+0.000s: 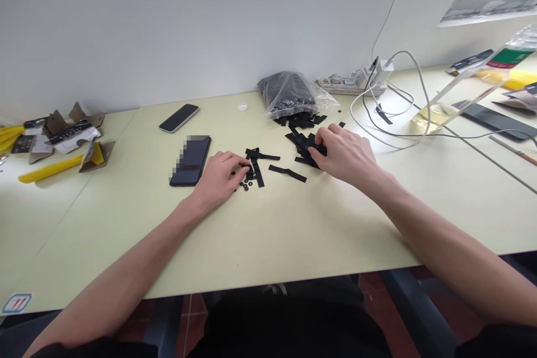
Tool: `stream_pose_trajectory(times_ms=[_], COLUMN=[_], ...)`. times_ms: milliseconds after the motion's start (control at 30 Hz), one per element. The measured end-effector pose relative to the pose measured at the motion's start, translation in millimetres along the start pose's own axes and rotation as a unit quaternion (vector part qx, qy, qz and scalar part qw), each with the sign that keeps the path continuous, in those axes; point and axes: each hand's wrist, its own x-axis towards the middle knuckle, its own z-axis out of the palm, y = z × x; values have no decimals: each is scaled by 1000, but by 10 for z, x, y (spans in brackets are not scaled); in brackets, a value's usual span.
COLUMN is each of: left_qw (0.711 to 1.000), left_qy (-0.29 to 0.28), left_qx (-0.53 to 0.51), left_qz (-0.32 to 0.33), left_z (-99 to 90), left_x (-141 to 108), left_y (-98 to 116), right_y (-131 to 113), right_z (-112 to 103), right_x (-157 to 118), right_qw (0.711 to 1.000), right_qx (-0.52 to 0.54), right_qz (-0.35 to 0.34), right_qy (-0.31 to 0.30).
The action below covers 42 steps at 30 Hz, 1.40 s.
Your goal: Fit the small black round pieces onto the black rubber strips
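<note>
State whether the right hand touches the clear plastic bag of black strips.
Apart: the head view shows loose black strips lying between the right hand and the clear plastic bag of black strips.

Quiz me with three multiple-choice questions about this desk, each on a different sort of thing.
1. Where is the clear plastic bag?
A. Beside the power strip
B. On the floor
C. Inside a cardboard box

2. What colour are the small rings by the left hand?
A. Yellow
B. White
C. Black

3. What is the right hand touching?
A. A phone
B. The black strips
C. A power cable

1: A, the bag sits just left of the power strip.
2: C, they show black against the pale table top.
3: B, its fingers rest on the heap of strips.
</note>
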Motion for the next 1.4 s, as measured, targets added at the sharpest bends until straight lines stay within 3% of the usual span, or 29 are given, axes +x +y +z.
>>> stream_pose_trajectory(times_ms=[133,300,467,800,1000,1233,1400], left_qw=[1000,999,999,999,994,991,991], left_qy=[4,15,5,24,90,113,82], left_qx=[-27,-44,-41,-40,-56,16,-31], left_qz=[-11,-21,-28,-19,-20,74,105], left_z=[-12,-15,0,1,-44,13,78], left_x=[6,3,5,2,-16,-105,-142], left_y=[18,36,27,19,113,278,368], right_y=[-176,-418,-489,-463,-488,-574,-631], right_z=[46,143,205,230,208,177,203], right_x=[-70,-217,-286,-267,-280,-310,-304], right_qw=[997,982,968,963,963,953,942], right_qx=[66,134,169,190,210,257,300], right_qz=[-38,-128,-161,-161,-146,-136,-135], right_qy=[20,-48,-96,-102,-84,-84,-71])
